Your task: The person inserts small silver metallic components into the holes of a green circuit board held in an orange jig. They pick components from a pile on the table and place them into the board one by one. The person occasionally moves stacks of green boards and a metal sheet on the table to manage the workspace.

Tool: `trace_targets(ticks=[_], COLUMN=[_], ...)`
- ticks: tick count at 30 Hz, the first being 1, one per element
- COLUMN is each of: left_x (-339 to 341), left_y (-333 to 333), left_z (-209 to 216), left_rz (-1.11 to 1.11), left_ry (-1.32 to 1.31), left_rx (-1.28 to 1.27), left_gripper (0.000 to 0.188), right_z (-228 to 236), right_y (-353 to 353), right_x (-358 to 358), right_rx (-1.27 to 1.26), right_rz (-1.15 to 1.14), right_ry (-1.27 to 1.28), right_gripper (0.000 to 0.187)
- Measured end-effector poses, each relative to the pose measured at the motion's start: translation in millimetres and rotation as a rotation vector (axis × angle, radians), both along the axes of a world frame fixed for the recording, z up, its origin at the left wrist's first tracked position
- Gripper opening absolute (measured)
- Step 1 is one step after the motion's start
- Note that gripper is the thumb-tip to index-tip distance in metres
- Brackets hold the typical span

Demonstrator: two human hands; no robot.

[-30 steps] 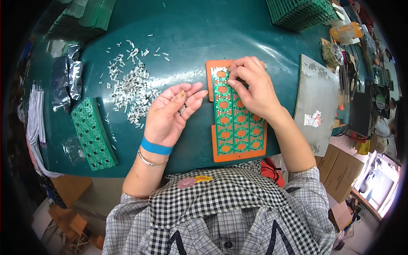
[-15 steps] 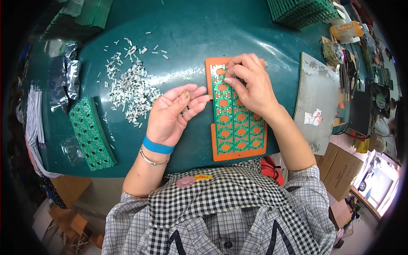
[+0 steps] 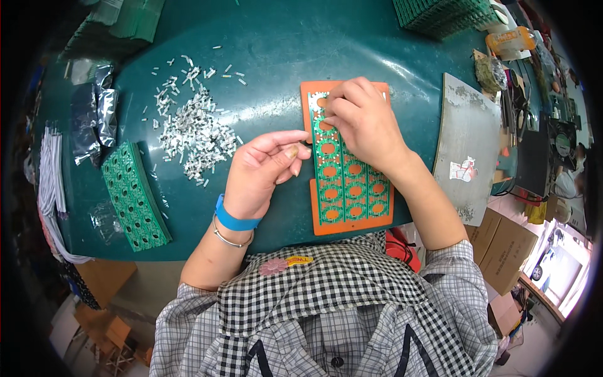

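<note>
A green circuit board panel [image 3: 342, 179] with rows of round cutouts lies on an orange holder plate [image 3: 353, 227]. My right hand [image 3: 367, 125] is over its upper part, thumb and index finger pinched close to the board's left column. Whatever lies between those fingertips is hidden. Just left of the board, my left hand [image 3: 260, 163] is half curled, its thumb drawn against the fingers; anything held there is too small to name. Farther left spreads a pile of small white strip-like parts [image 3: 198, 135].
A stack of green circuit boards [image 3: 135, 195] lies at the left, by silvery bags [image 3: 107, 116] and a bundle of white wires [image 3: 51, 169]. More stacked boards [image 3: 443, 16] stand at the far right. A grey metal plate [image 3: 468, 151] is right of my right forearm.
My left hand's fingers have drawn in toward the thumb, and that hand has turned slightly. My right hand has shifted a little left. Holder and board sit slightly higher in view.
</note>
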State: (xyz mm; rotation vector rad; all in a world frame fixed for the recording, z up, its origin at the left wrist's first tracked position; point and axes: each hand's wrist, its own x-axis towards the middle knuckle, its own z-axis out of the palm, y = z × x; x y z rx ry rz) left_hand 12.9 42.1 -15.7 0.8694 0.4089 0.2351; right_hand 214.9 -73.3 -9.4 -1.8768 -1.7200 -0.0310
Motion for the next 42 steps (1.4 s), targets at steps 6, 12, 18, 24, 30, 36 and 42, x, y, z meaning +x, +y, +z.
trace_targets(ticks=[6, 12, 18, 24, 30, 36, 42], left_x=[3.5, 1.7, -1.0, -4.2, -3.8, -3.6, 0.1], left_y=[-9.4, -9.2, 6.1, 13.7, 12.2, 10.4, 5.9], left_z=[12.1, 13.4, -0.2, -0.6, 0.9, -4.7, 7.3], left_rz=[0.029, -0.073, 0.074, 0.106, 0.117, 0.112, 0.144], left_ry=[0.067, 0.059, -0.059, -0.012, 0.026, 0.000, 0.047], left_rx=[0.102, -0.023, -0.278, -0.315, -0.247, -0.167, -0.174], left_gripper=[0.037, 0.046, 0.042, 0.031, 0.033, 0.034, 0.021], right_z=[32.5, 33.9, 31.5, 18.5, 16.6, 14.1, 13.4], right_y=[-6.7, -10.3, -19.7, -20.9, -20.0, -17.5, -16.0], right_x=[-27.1, -27.5, -9.1, -10.1, -8.9, -10.8, -12.2], right_rx=[-0.032, -0.006, -0.088, -0.101, -0.109, -0.067, -0.052], right_rz=[0.023, 0.153, 0.013, 0.008, 0.020, 0.028, 0.087], right_ry=[0.428, 0.464, 0.417, 0.357, 0.329, 0.280, 0.150], right_gripper=[0.018, 0.015, 0.011, 0.011, 0.010, 0.010, 0.017])
